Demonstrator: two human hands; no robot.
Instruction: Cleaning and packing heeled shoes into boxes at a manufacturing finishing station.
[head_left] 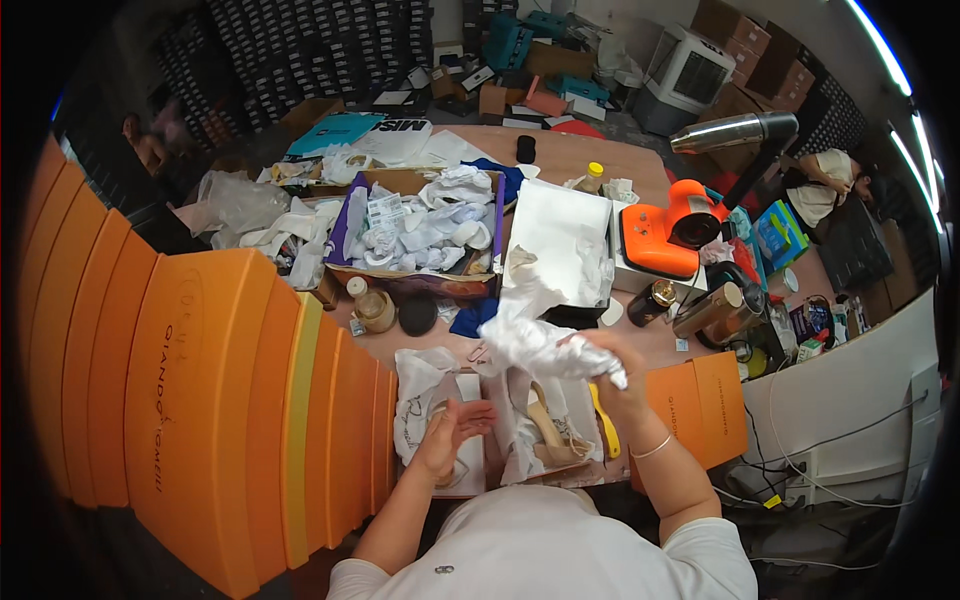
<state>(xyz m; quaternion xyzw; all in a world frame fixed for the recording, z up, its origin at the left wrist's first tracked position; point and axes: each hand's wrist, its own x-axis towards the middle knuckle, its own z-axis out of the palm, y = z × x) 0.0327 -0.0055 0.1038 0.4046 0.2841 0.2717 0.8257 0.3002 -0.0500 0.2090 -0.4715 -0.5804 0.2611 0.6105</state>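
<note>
My right hand (628, 378) is closed around a crumpled length of white tissue paper (545, 345), raised above the near edge of the table. Below the paper, a beige heeled sandal (550, 435) lies in a shoe box lined with white tissue (512, 440). My left hand (455, 432) has its fingers stretched out and holds nothing. It hovers over the left part of the box, where white tissue with dark script (412, 405) lies; what is under the hand is partly hidden. A yellow strip-like tool (606, 425) rests beside the sandal, near my right wrist.
Stacked orange boxes (215, 400) wall off the left; more orange boxes (690, 405) lie right. Beyond stand a carton of crumpled paper (495, 225), a white box (555, 225), glass jars (372, 310) and an orange machine with a metal nozzle (655, 240). Another person (828, 180) sits far right.
</note>
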